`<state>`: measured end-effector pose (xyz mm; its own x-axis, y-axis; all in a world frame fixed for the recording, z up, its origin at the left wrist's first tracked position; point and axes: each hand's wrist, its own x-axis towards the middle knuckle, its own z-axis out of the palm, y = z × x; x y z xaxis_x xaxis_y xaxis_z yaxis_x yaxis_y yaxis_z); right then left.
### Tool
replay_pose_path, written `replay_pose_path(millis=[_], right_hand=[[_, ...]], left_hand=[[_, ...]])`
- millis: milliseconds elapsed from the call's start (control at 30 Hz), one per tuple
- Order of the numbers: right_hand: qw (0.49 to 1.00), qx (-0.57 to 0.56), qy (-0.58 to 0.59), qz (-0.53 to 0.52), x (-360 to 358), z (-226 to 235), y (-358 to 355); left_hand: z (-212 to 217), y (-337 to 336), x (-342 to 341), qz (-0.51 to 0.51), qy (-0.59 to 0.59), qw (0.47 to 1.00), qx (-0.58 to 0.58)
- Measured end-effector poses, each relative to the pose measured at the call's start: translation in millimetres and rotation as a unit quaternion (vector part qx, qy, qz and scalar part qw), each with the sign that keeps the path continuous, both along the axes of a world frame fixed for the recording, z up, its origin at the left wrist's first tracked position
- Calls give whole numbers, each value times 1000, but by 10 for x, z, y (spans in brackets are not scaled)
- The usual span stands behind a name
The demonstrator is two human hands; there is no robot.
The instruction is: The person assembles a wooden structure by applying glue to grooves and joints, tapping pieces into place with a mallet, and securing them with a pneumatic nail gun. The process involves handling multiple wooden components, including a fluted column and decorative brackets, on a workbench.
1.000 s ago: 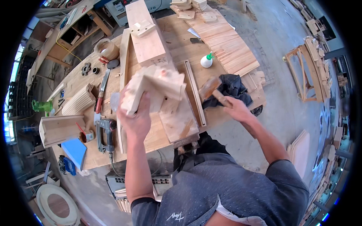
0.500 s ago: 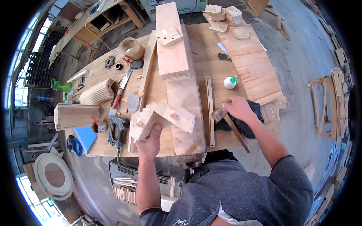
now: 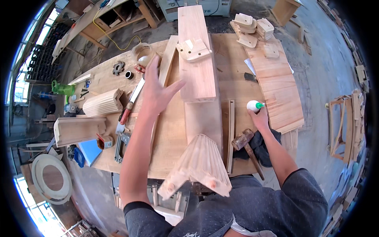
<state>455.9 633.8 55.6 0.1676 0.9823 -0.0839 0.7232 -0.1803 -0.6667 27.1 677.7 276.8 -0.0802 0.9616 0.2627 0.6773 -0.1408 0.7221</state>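
My left hand [image 3: 156, 87] is open, thumb and fingers spread, above the bench beside a long wooden block [image 3: 197, 77]. On that block rests a small light wooden piece [image 3: 193, 49] with round holes. My right hand [image 3: 259, 118] has its fingers round the lower side of a white squeeze bottle [image 3: 252, 105] with a green cap. Near the front edge, a fluted, angled wooden piece [image 3: 201, 158] lies on a broad board [image 3: 201, 118]; two round plugs show at its near end. A wooden-handled mallet [image 3: 242, 139] lies by a dark cloth [image 3: 266, 148], near my right forearm.
Several stacked wooden pieces [image 3: 245, 23] stand on a panel [image 3: 278, 91] at the far right. At left lie another fluted piece [image 3: 103, 102], a red-handled tool [image 3: 126, 112], a blue wedge [image 3: 90, 151] and a nail gun [image 3: 121, 144] partly behind my left arm.
My left hand has let go of the fluted piece, which now lies on the board, and has moved forward. My right hand has gone from the mallet to the bottle.
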Motion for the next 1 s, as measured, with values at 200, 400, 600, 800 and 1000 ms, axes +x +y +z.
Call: replay_pose_path(millis=[200, 400, 600, 800, 1000], right_hand=[[969, -99, 223, 30, -176, 816, 222], [941, -109, 298, 114, -358, 1554, 586], [963, -8, 63, 263, -757, 2439, 920], [914, 93, -80, 387, -1067, 2773, 1035], [896, 88, -137, 412, -1197, 2926, 991]], left_hand=[[-506, 1044, 83, -27, 126, 990, 56], [-556, 1244, 140, -46, 48, 992, -107], [-615, 455, 324, -17, 87, 995, 44], [-813, 195, 376, -24, 23, 991, 132], [-859, 176, 394, -17, 0, 991, 136]])
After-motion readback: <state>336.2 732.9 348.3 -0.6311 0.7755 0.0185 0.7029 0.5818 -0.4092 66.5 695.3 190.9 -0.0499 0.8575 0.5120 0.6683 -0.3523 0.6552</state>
